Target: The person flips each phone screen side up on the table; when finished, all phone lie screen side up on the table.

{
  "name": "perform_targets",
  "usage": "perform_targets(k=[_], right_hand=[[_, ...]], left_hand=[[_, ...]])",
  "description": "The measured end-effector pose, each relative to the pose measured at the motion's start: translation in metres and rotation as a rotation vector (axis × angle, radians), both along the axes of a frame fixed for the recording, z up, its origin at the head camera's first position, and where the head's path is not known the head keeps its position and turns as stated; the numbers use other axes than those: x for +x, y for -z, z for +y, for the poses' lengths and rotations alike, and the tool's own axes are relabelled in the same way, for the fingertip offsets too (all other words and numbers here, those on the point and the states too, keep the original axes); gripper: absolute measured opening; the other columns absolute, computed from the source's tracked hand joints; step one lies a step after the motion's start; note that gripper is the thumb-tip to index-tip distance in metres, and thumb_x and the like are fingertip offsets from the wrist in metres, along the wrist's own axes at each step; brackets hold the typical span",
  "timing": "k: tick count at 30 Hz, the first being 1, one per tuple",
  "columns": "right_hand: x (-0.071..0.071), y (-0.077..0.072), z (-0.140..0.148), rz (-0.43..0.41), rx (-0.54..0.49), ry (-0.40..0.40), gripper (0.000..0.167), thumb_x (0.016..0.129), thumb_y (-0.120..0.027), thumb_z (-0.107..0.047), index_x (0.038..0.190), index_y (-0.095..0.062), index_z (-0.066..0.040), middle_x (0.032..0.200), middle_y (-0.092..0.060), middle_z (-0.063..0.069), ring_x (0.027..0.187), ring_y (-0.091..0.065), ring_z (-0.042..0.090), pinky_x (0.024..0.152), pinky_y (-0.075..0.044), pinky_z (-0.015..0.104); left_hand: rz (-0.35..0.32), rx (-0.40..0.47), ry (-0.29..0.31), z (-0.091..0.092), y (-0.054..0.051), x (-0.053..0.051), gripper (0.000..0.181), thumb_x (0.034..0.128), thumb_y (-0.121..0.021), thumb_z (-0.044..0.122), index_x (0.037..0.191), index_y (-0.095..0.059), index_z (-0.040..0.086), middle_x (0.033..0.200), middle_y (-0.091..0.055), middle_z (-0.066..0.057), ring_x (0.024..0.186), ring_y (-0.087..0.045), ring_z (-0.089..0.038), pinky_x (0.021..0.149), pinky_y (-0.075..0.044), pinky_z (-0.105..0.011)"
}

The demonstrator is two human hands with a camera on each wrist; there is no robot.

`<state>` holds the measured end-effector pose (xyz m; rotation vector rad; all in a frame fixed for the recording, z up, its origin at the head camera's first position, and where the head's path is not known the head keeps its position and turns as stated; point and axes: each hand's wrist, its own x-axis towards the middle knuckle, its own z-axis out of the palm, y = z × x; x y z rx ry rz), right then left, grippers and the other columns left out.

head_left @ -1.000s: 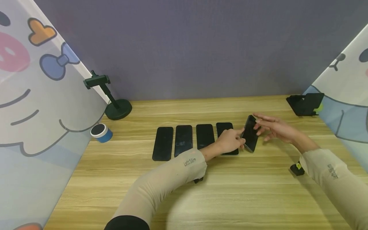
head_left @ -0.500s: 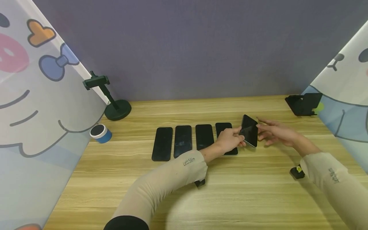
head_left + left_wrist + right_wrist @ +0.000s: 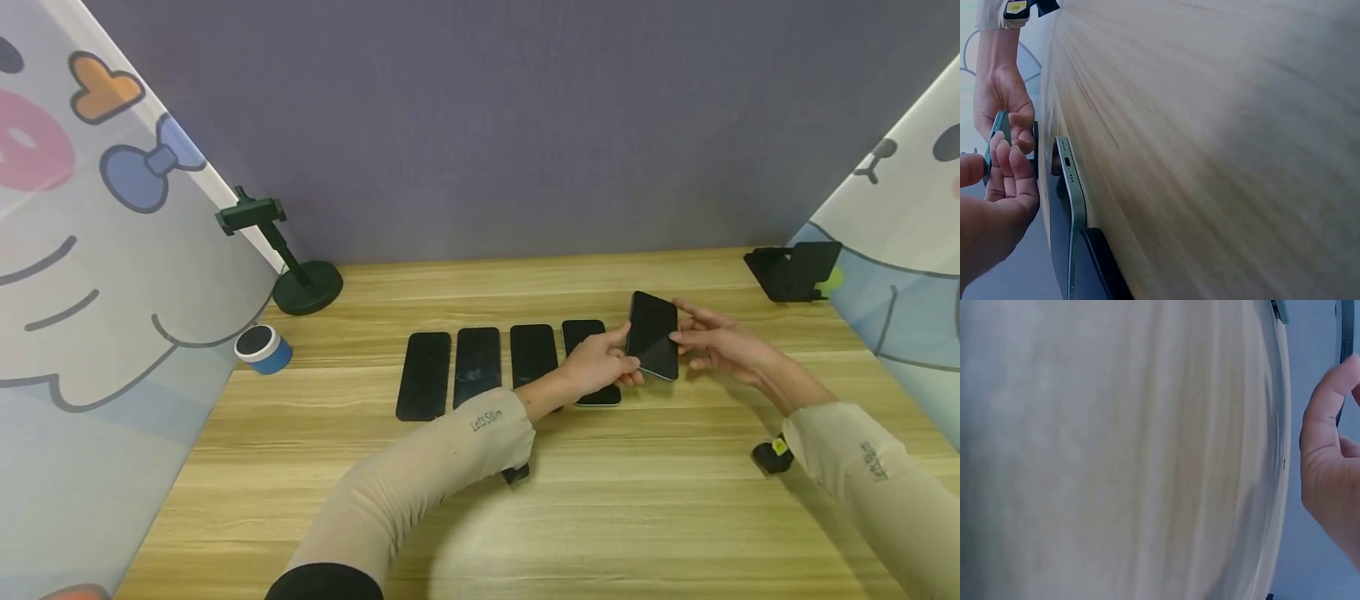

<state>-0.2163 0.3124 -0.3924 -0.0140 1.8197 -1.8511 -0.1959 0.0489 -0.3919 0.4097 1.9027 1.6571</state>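
Note:
A black-screened smartphone (image 3: 652, 336) is held tilted above the table, right of a row of phones. My left hand (image 3: 597, 364) pinches its lower left edge, thumb on the screen side and fingers behind. At its right edge my right hand (image 3: 723, 346) holds it with thumb in front and fingers reaching behind. In the left wrist view the smartphone (image 3: 996, 140) shows edge-on between the left hand (image 3: 1000, 206) and the right hand (image 3: 1002, 100). The right wrist view shows the right hand (image 3: 1335, 450) with its thumb at the phone's edge (image 3: 1347, 337).
Several phones lie in a row, screens up, including a leftmost phone (image 3: 423, 377) and one under the left hand (image 3: 583, 332). A dark green phone stand (image 3: 307, 287) and a blue-white jar (image 3: 264, 349) are at left. A black folding stand (image 3: 795, 272) stands at back right.
The smartphone has been lifted and turned so its screen faces the head camera more squarely. The left hand keeps its grip while the right thumb has settled on the right edge.

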Motion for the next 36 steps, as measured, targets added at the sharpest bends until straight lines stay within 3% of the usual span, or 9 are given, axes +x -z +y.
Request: perform_targets(k=[7, 12, 15, 18, 21, 24, 28, 31, 36], right_hand=[[0.004, -0.002, -0.001, 0.046, -0.086, 0.000, 0.084, 0.102, -0.052, -0.001, 0.163, 0.005, -0.015, 0.106, -0.055, -0.005, 0.079, -0.063, 0.009, 0.060, -0.054, 0.021], [0.003, -0.003, 0.001, 0.076, -0.013, -0.010, 0.083, 0.103, -0.054, -0.004, 0.163, 0.002, -0.014, 0.106, -0.053, -0.006, 0.078, -0.062, 0.008, 0.059, -0.054, 0.022], [0.002, -0.005, 0.002, 0.089, 0.058, -0.028, 0.083, 0.103, -0.055, -0.006, 0.163, 0.001, -0.014, 0.108, -0.051, -0.006, 0.077, -0.062, 0.008, 0.060, -0.054, 0.023], [0.001, -0.006, 0.002, 0.105, 0.125, -0.054, 0.081, 0.103, -0.055, -0.008, 0.163, 0.000, -0.012, 0.110, -0.048, -0.005, 0.078, -0.063, 0.008, 0.060, -0.055, 0.025], [0.001, -0.007, 0.002, 0.114, 0.179, -0.088, 0.080, 0.103, -0.055, -0.009, 0.163, -0.001, -0.010, 0.111, -0.047, -0.003, 0.079, -0.063, 0.009, 0.060, -0.054, 0.025], [0.000, -0.008, 0.002, 0.101, 0.201, -0.117, 0.080, 0.103, -0.055, -0.010, 0.163, -0.002, -0.009, 0.111, -0.047, -0.004, 0.081, -0.061, 0.009, 0.060, -0.053, 0.026], [0.000, -0.008, 0.002, 0.075, 0.218, -0.132, 0.082, 0.102, -0.056, -0.010, 0.163, -0.001, -0.010, 0.110, -0.046, -0.005, 0.081, -0.059, 0.010, 0.061, -0.052, 0.027], [-0.001, -0.007, 0.003, 0.065, 0.239, -0.138, 0.082, 0.102, -0.057, -0.011, 0.163, -0.002, -0.012, 0.110, -0.046, -0.005, 0.081, -0.059, 0.010, 0.061, -0.052, 0.028], [-0.003, -0.002, 0.005, 0.057, 0.270, -0.164, 0.084, 0.101, -0.059, -0.014, 0.163, -0.002, -0.014, 0.113, -0.046, -0.005, 0.082, -0.057, 0.011, 0.063, -0.052, 0.029]], left_hand=[[0.018, -0.027, 0.043, -0.001, 0.000, 0.001, 0.074, 0.1002, -0.061, 0.013, 0.161, -0.020, 0.021, 0.086, -0.073, -0.005, 0.090, -0.069, -0.030, 0.075, -0.056, -0.025], [0.096, -0.070, 0.086, -0.003, 0.000, 0.001, 0.076, 0.0999, -0.063, 0.018, 0.161, -0.018, 0.017, 0.092, -0.073, -0.011, 0.089, -0.070, -0.028, 0.076, -0.056, -0.023], [0.164, -0.136, 0.128, -0.004, 0.000, 0.001, 0.081, 0.0993, -0.065, 0.025, 0.162, -0.015, 0.016, 0.086, -0.071, -0.013, 0.074, -0.066, -0.020, 0.069, -0.053, -0.020], [0.217, -0.221, 0.150, -0.002, -0.001, 0.001, 0.087, 0.0969, -0.068, 0.032, 0.162, -0.012, 0.017, 0.074, -0.065, -0.010, 0.053, -0.051, -0.011, 0.056, -0.044, -0.018], [0.236, -0.308, 0.155, 0.002, -0.004, 0.003, 0.093, 0.0937, -0.071, 0.036, 0.162, -0.011, 0.017, 0.068, -0.064, -0.006, 0.043, -0.038, -0.007, 0.048, -0.036, -0.020], [0.241, -0.385, 0.156, 0.006, -0.006, 0.005, 0.097, 0.0911, -0.074, 0.039, 0.162, -0.012, 0.015, 0.072, -0.069, -0.003, 0.042, -0.039, -0.007, 0.046, -0.037, -0.020], [0.257, -0.462, 0.155, 0.009, -0.008, 0.007, 0.100, 0.0888, -0.076, 0.042, 0.162, -0.015, 0.013, 0.078, -0.073, 0.003, 0.048, -0.053, -0.009, 0.051, -0.045, -0.019], [0.262, -0.492, 0.155, 0.010, -0.008, 0.008, 0.100, 0.0877, -0.077, 0.043, 0.161, -0.017, 0.011, 0.080, -0.073, 0.006, 0.057, -0.063, -0.011, 0.057, -0.050, -0.020], [0.254, -0.532, 0.154, 0.011, -0.008, 0.009, 0.100, 0.0863, -0.078, 0.044, 0.161, -0.020, 0.011, 0.080, -0.072, 0.007, 0.066, -0.065, -0.006, 0.064, -0.051, -0.019]])
